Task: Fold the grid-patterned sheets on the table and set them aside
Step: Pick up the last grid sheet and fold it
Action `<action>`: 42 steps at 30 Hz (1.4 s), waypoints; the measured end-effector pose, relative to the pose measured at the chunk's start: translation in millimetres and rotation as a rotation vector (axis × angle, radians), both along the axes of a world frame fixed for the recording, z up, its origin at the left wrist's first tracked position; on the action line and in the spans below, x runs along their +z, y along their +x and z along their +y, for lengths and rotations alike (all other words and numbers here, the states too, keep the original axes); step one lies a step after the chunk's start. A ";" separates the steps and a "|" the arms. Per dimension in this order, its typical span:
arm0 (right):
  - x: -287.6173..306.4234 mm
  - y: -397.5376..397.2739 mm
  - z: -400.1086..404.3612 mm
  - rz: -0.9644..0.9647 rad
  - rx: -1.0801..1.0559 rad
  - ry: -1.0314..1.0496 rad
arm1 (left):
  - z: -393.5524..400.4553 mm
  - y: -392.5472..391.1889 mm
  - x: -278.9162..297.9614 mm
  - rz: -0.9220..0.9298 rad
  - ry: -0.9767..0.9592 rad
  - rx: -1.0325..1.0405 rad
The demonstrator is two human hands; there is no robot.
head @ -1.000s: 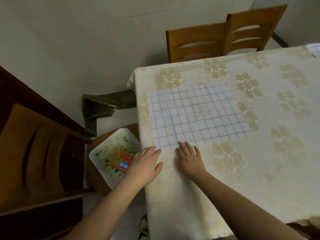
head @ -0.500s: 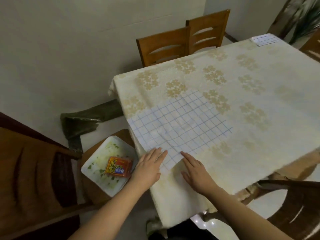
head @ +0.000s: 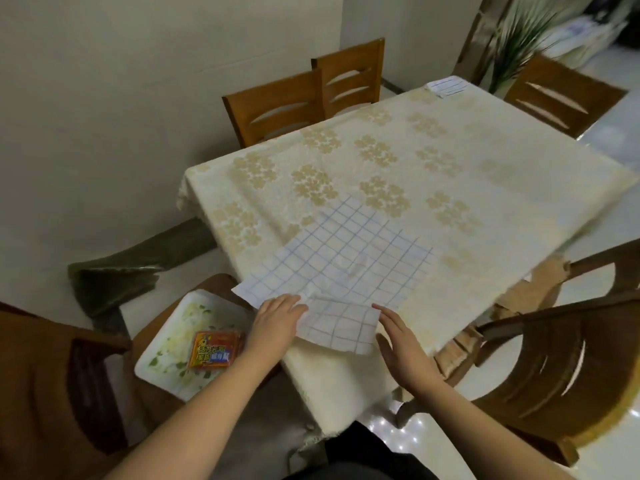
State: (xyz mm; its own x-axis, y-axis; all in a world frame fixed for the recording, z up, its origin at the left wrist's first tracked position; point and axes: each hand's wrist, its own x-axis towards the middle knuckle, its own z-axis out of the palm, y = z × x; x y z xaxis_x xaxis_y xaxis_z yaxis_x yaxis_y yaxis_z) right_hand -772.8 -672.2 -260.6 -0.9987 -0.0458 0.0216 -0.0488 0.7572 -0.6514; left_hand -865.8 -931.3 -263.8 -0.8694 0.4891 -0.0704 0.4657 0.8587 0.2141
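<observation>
A white grid-patterned sheet [head: 349, 268] with thin blue lines lies at the near left corner of the table [head: 519, 188], turned diagonally. Its surface is creased and slightly rumpled near the middle, and its near edge hangs past the table corner, with 1 corner jutting out to the left. The left hand [head: 277, 318] rests on the sheet's near left part, fingers straight and close together, pressing flat on it. The right hand [head: 401, 344] is just beside the sheet's near right corner, palm turned inward with fingers straight; whether it touches the paper cannot be told. A 2nd folded grid sheet [head: 446, 85] sits at the far right corner of the table.

The tablecloth is cream fabric with gold floral clusters, woven and faintly glossy. To the near left, a white rectangular tray [head: 162, 344] with green speckles rests on a wooden chair seat and carries an orange packet [head: 214, 349] printed with Chinese characters, too blurred to read fully. Slatted wooden chairs [head: 277, 105] stand around the table.
</observation>
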 end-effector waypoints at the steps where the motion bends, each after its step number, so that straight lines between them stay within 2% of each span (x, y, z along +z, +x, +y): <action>1: 2.1 1.9 -1.0 -0.006 -0.038 -0.023 | -0.3 0.5 -2.9 -0.050 -0.010 -0.014; 3: 4.6 4.6 -1.8 -0.003 -0.111 -0.070 | -2.8 2.7 -5.1 -0.123 -0.055 -0.071; 8: 10.4 7.6 0.1 -0.037 -0.253 -0.134 | -11.0 6.8 -13.7 -0.108 -0.071 -0.128; 11: 11.6 10.0 2.9 -0.042 -0.289 -0.179 | -12.4 -0.7 -11.7 0.027 0.002 -0.105; 15: 13.0 13.6 9.9 -0.104 -0.373 -0.239 | -13.8 -10.1 1.2 0.110 0.112 -0.071; 20: 17.1 17.8 12.6 -0.122 -0.493 -0.367 | -17.5 -8.0 30.0 0.239 0.136 -0.192; 26: 29.5 22.3 12.7 -0.144 -0.440 -0.349 | -8.6 -18.6 46.4 0.356 0.163 -0.303; 29: 24.0 22.0 20.0 -0.129 -0.454 -0.412 | 3.3 -25.6 52.6 0.377 0.172 -0.306; 35: 14.4 6.1 42.4 -0.164 -0.551 -0.396 | 36.6 -52.2 49.4 0.376 0.155 -0.305; 42: 0.4 -31.1 90.3 -0.241 -0.599 -0.400 | 108.0 -117.1 51.1 0.380 0.107 -0.339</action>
